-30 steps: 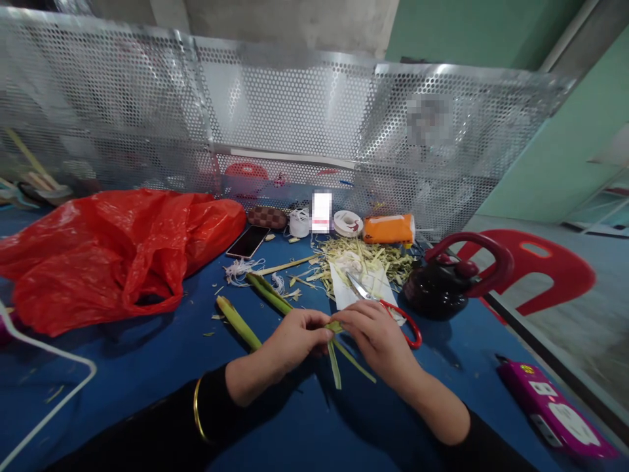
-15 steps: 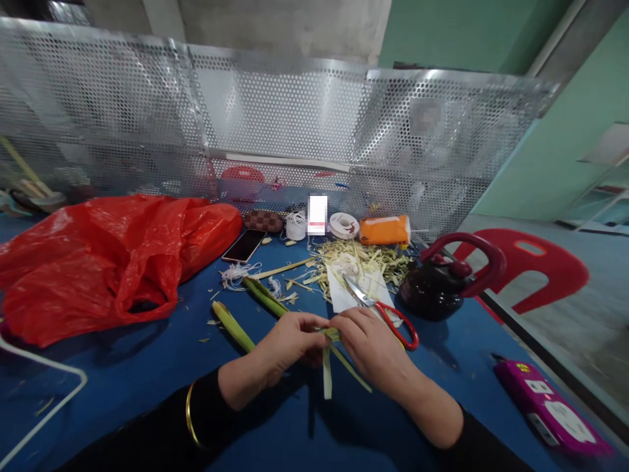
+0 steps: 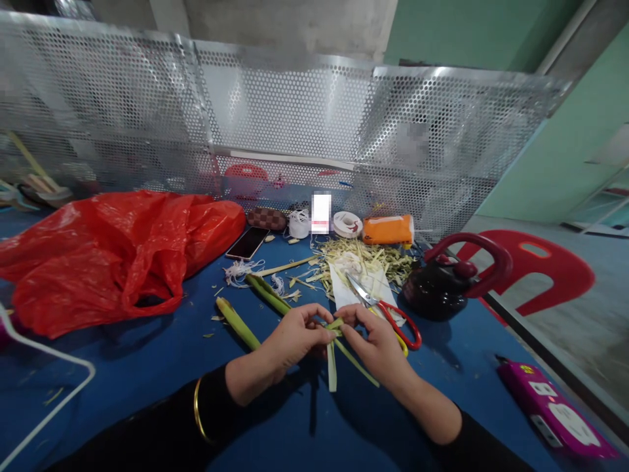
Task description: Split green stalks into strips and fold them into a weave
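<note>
Between my hands is a small piece of folded green plant strips [image 3: 335, 328], with one pale end hanging straight down and another slanting down to the right. My left hand [image 3: 299, 337] pinches it from the left, thumb on top. On the other side, my right hand [image 3: 373, 341] grips its edge between thumb and fingers. Two thick green stalks lie left of my hands: the nearer stalk [image 3: 236, 322] and a farther stalk [image 3: 268, 294], partly hidden by my left hand. Red-handled scissors [image 3: 388, 311] rest just beyond my right hand on white paper [image 3: 344, 292].
A heap of plant scraps [image 3: 393, 262] lies behind the paper. At the right stand a dark kettle [image 3: 435, 288] and a purple power strip [image 3: 555, 410]. A red plastic bag [image 3: 118, 255] covers the left side. A phone [image 3: 248, 243] and orange packet [image 3: 388, 230] lie near the perforated metal screen [image 3: 285, 118].
My right fingers have drawn back a little and bent, so more of the folded strips shows between my hands. The whole view has shifted slightly.
</note>
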Tool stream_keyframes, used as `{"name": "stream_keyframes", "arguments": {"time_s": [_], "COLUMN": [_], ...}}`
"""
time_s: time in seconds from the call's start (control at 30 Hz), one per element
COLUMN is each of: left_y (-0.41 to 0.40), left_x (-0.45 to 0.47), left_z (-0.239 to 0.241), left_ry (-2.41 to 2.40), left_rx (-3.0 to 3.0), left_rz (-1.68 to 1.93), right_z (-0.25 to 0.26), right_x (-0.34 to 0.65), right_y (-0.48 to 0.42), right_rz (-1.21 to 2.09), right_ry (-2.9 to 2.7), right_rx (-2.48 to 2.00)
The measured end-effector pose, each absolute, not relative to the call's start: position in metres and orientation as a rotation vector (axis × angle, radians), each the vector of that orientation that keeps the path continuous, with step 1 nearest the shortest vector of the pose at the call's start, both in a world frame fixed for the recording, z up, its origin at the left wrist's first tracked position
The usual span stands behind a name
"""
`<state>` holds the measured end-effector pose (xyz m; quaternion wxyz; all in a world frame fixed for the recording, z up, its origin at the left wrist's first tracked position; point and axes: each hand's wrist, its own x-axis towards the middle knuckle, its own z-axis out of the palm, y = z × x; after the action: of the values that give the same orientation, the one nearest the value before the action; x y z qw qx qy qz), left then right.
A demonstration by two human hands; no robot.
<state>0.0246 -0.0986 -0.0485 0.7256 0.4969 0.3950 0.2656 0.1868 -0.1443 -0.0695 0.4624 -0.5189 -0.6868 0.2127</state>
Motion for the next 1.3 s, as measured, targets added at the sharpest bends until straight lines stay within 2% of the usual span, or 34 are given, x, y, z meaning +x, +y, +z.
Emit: {"name": "stream_keyframes", "arguments": {"time_s": [0.1, 0.3, 0.4, 0.53, 0.73, 0.8, 1.07, 1.3], "left_y": [-0.096, -0.087, -0.086, -0.090, -0.100, -0.101, -0.101, -0.099], "left_x": [0.023, 0.019, 0.019, 0.021, 0.028, 0.029, 0.031, 0.031], "left_z": [-0.047, -0.049, -0.053, -0.056, -0.055, -0.057, -0.060, -0.062], "left_ry": [0.901, 0.910, 0.877, 0.866, 0.933, 0.931, 0.964, 0.971], "left_rx": [1.021, 0.747, 0.673, 0.730, 0.899, 0.922, 0.883, 0.826], "left_rz": [0.601, 0.656, 0.647, 0.645, 0.722, 0.757, 0.776, 0.792], "right_z": [-0.067, -0.056, -0.054, -0.057, -0.064, -0.065, -0.066, -0.065], "right_x": [0.196, 0.216, 0.212, 0.199, 0.184, 0.181, 0.179, 0.177], "right_y": [-0.142, -0.138, -0.141, -0.147, -0.152, -0.152, -0.150, -0.151], "right_rz": [0.437, -0.199, -0.293, -0.063, 0.728, 0.899, 1.120, 1.123], "right_ry": [-1.710, -1.946, -2.089, -2.006, -1.546, -1.341, -1.064, -1.066], "right_rx": [-1.247, -1.178, -1.060, -0.959, -1.057, -1.128, -1.244, -1.249]}}
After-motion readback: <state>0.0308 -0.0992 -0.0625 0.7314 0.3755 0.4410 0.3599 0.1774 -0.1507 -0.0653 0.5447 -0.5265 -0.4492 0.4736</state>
